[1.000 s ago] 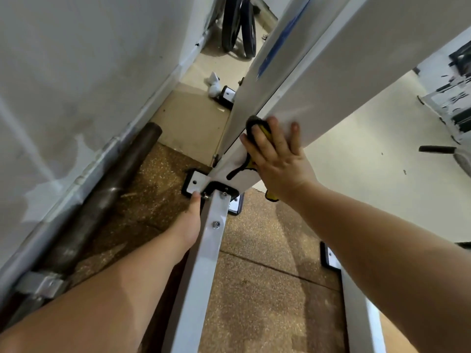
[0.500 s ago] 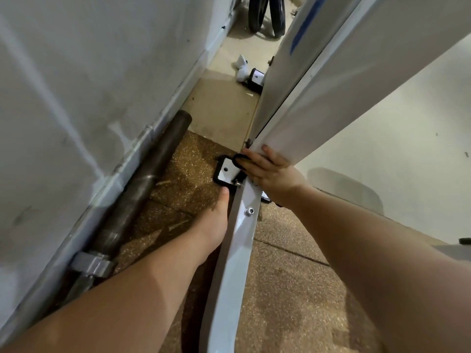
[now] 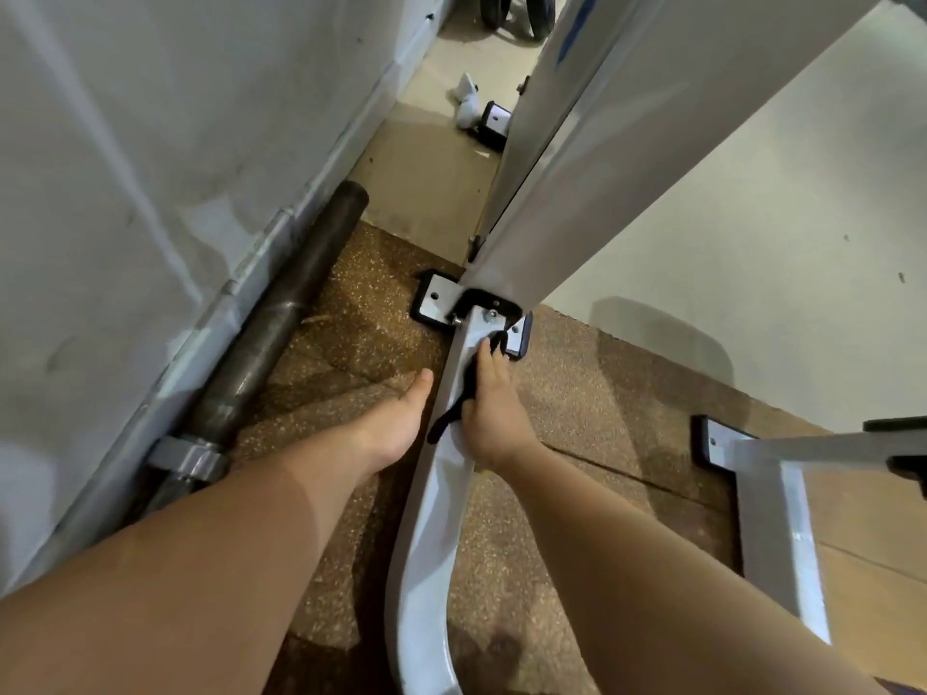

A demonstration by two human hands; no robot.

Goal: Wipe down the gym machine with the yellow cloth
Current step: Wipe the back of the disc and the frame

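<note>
Bracing at 11 o'clock with left hand (image 3: 396, 423), laid straight beside the floor rail (image 3: 426, 569), holding nothing. Pressing yellow cloth (image 3: 446, 426), mostly hidden, flat onto rail under right hand (image 3: 489, 413), fingers extended, probably for even contact. Beyond, at 12 o'clock, bolted joint (image 3: 489, 311), likely next.

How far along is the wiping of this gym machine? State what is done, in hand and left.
Likely done: the upright, where the right hand rubbed the cloth a second ago. In hand: that hand now presses the cloth on the floor rail, near its bolted end; the left hand rests beside it. Left: the rail's nearer stretch and the second rail.
</note>
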